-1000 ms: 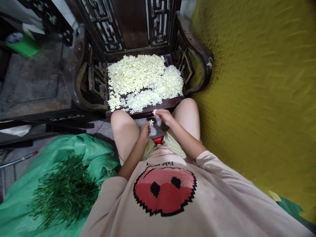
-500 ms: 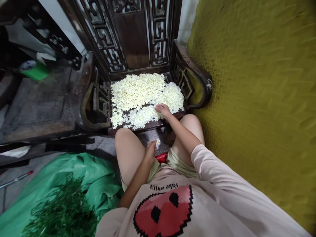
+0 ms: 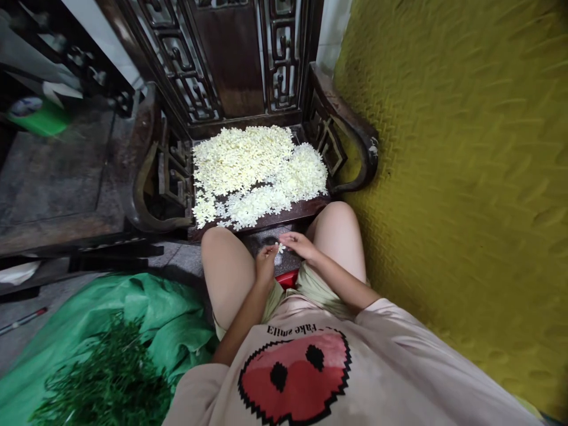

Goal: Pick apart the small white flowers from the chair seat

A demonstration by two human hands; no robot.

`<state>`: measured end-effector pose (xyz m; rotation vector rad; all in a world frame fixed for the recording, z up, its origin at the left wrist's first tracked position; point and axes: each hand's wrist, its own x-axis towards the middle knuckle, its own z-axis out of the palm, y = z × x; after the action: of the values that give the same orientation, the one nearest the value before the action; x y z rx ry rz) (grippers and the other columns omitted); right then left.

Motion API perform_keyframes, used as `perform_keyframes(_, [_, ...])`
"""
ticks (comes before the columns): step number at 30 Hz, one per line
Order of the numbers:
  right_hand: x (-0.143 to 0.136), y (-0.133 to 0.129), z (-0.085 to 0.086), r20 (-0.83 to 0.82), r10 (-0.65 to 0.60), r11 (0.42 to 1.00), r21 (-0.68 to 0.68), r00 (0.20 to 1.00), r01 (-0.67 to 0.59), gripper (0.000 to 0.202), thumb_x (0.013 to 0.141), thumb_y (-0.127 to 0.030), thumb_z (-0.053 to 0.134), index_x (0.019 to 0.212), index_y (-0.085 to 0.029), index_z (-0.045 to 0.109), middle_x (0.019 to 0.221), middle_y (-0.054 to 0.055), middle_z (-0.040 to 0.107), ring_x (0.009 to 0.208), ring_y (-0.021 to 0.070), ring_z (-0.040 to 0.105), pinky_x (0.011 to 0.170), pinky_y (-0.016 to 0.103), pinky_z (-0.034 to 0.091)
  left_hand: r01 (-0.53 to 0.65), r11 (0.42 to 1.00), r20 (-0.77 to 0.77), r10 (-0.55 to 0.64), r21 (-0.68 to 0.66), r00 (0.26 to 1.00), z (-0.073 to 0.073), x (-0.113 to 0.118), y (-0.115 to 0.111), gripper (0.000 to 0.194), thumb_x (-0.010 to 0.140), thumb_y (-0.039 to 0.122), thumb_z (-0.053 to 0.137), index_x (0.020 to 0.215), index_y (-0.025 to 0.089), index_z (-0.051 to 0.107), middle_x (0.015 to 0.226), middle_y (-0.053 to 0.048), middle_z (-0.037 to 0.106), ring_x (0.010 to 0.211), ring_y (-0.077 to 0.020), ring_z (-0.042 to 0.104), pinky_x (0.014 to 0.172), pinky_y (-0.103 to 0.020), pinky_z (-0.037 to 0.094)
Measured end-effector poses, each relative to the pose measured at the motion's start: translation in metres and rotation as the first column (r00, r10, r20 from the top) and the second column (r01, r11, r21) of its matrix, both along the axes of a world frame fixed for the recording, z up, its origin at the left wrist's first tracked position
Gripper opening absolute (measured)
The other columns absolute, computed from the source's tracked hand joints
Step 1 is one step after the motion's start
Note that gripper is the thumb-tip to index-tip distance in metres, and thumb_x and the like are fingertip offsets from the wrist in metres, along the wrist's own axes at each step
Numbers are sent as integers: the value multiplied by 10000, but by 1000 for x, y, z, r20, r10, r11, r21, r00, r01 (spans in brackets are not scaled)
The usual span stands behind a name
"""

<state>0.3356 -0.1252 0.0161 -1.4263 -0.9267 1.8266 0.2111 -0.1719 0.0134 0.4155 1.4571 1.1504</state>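
A small white flower (image 3: 280, 248) with open petals sits between my two hands, just above the gap between my knees. My left hand (image 3: 266, 261) is closed, its thumb and fingertips pinching at the flower, with a blurred pale patch below it. From the right, my right hand (image 3: 300, 245) meets it, fingers drawn together with their tips at the flower's edge. Beyond my hands, loose white flowers (image 3: 244, 157) cover much of the dark wooden chair's seat (image 3: 306, 208), in a thick cream-coloured heap and a paler heap nearer me.
Carved armrests (image 3: 361, 148) flank the seat. A yellow textured surface (image 3: 452, 177) rises at right. On the left, a green sheet (image 3: 177, 307) holds a pile of feathery green sprigs (image 3: 106, 373). A green tape roll (image 3: 39, 116) lies on a wooden surface. Something red (image 3: 287, 278) shows between my thighs.
My right hand has drawn back from the flower heap to beside my left hand. The left hand has risen slightly, and a flower now shows clearly between both. The view has shifted a little.
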Motion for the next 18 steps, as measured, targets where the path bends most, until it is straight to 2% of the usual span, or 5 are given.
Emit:
perform_keyframes(2, [-2, -22, -3, -43, -28, 999, -24, 999, 27, 358, 536, -433, 769, 759, -178, 654, 636, 8, 643, 589, 120, 582, 527, 217, 374, 44, 999, -43, -43, 27, 998, 0, 1, 0, 205, 560, 325, 714, 644, 159, 627, 599, 20, 550, 574, -81, 448, 571, -205, 323])
perform_keyframes(5, [-3, -34, -6, -63, -87, 996, -1, 994, 87, 378, 536, -467, 761, 748, -173, 652, 659, 13, 651, 591, 116, 582, 549, 225, 384, 91, 995, -64, -88, 41, 994, 2, 2, 0, 142, 577, 278, 698, 634, 162, 639, 593, 15, 558, 578, -93, 460, 572, -206, 331])
perform_keyframes(9, [-8, -28, -4, -101, -123, 989, 73, 987, 131, 367, 524, -446, 768, 744, -179, 646, 691, 11, 663, 613, 117, 572, 630, 256, 434, 67, 996, -31, -66, 55, 997, 4, 0, 2, 137, 571, 263, 703, 624, 157, 634, 638, -7, 607, 628, -109, 504, 633, -220, 370])
perform_keyframes(14, [-10, -24, -2, -84, -98, 987, 118, 992, 107, 318, 561, -430, 746, 720, -175, 640, 681, 7, 654, 597, 113, 564, 638, 258, 442, 28, 998, -13, -27, 56, 1000, 0, -2, 2, 168, 553, 275, 728, 615, 152, 631, 640, -11, 618, 649, -115, 520, 659, -235, 374])
perform_keyframes(18, [-8, -23, -1, -56, -86, 986, 140, 995, 93, 343, 556, -461, 736, 699, -170, 626, 652, -1, 642, 538, 101, 536, 585, 245, 422, 97, 995, 27, -98, 20, 995, 0, -3, 0, 192, 555, 291, 742, 581, 153, 612, 573, 5, 574, 585, -99, 471, 580, -224, 332])
